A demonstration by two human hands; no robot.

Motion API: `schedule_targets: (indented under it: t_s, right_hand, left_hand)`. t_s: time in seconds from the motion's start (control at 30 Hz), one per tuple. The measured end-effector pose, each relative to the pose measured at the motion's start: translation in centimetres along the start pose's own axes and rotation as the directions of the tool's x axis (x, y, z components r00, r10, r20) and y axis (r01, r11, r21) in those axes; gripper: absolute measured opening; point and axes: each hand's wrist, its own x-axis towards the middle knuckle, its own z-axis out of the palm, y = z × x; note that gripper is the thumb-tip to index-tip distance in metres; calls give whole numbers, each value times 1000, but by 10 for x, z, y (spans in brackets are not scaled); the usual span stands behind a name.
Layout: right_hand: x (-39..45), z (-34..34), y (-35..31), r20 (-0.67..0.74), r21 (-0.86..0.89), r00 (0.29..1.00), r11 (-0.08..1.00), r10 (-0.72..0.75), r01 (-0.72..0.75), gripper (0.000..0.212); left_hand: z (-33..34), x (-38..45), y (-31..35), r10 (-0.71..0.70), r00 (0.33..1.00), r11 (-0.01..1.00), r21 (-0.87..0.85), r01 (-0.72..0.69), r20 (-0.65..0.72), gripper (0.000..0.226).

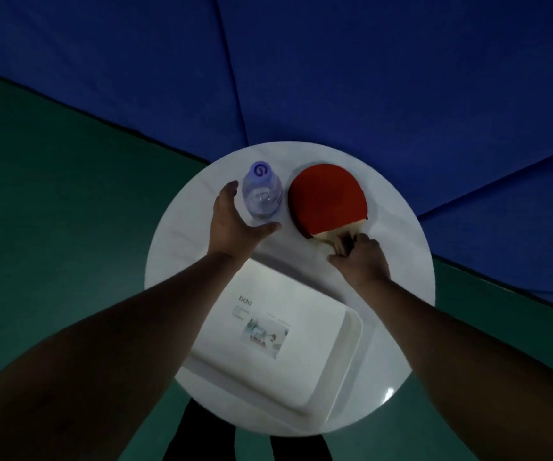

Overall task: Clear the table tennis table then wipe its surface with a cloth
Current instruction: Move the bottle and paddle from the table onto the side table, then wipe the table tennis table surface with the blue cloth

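Two hands over a round white desk [401, 227].
Left hand [235, 221] spread open beside the water bottle [262, 194], seemingly not touching; right hand [361, 261] grips the red paddle's [328, 197] handle.

Red paddle [328, 197] lying flat on round white table [401, 261], clear water bottle [262, 193] upright just left

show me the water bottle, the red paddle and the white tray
water bottle [262, 194], head view, on its clear body below the purple cap
red paddle [328, 197], head view, middle of the red rubber face
white tray [348, 357], head view, on its right rim beside the white box lying in it
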Motion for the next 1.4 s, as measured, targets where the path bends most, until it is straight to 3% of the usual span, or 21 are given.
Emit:
schedule_targets:
  t_s: [0.07, 0.13, 0.27, 0.33, 0.43, 0.63, 0.77, 1.03, 1.17, 1.4]
  right_hand:
    - [-13, -9, -3, -45, -5, 999, 1000, -10, 10, 76]
    - [-31, -21, -12, -137, 55, 989, 997, -53, 61, 74]
    - [-77, -44, -34, -184, 116, 947, 951, -264, 288, 53]
    - [-104, -50, -46, -93, 156, 931, 918, -354, 365, 46]
    - [-149, -49, -61, 68, 204, 885, 875, -460, 439, 53]
    - [-258, -24, -82, 347, 254, 622, 709, -702, 658, 60]
    - [-352, 1, -71, 492, 259, 413, 582, -766, 771, 71]
    - [-553, 72, 26, 689, 321, -13, 288, -725, 902, 70]
    - [-655, 113, 87, 762, 367, -194, 164, -617, 916, 60]
    - [-800, 181, 159, 840, 442, -400, 33, -367, 896, 45]
  left_hand:
    - [-14, -15, 0, -51, 998, 997, 49, 53, -38, 109]
    - [-35, -32, -2, -101, 991, 994, 39, 104, -87, 109]
    - [-88, -87, -4, -193, 958, 981, -34, 190, -214, 80]
    - [-117, -126, -6, -244, 937, 970, -52, 238, -249, 71]
    - [-159, -196, -15, -303, 901, 953, -89, 290, -309, 71]
    - [-216, -371, -34, -402, 772, 915, -231, 330, -492, 64]
    - [-220, -505, -39, -489, 621, 872, -339, 352, -612, 62]
    - [-165, -796, -36, -567, 230, 814, -495, 304, -791, 53]
    - [-124, -923, -27, -633, 0, 747, -612, 260, -774, 49]
    - [-73, -1076, -30, -712, -354, 620, -780, 88, -606, 46]
